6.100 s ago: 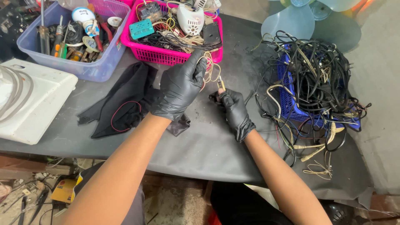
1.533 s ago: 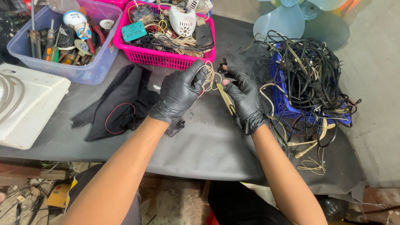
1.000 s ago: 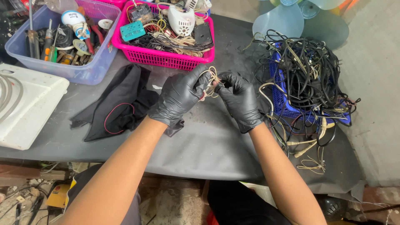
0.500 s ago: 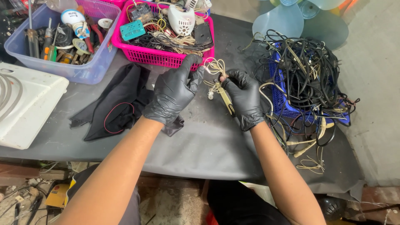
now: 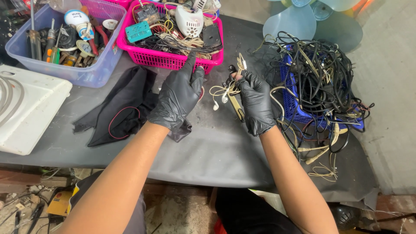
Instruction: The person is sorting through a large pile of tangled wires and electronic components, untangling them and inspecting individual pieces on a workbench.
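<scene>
Dark tabletop (image 5: 216, 147), right hand (image 5: 255, 102) now clenched alone on pale earphone cord (image 5: 225, 89) at twelve o'clock, left hand (image 5: 178, 95) let go, fingers spread, untangled cord seemingly bound for pink basket (image 5: 173, 60).

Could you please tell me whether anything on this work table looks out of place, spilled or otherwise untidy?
Yes: the tangle of black cables overflows the blue basket, with loose ends trailing over the table to its front edge. A black cloth lies crumpled beside the left hand. The right hand holds knotted pale earphones.
</scene>
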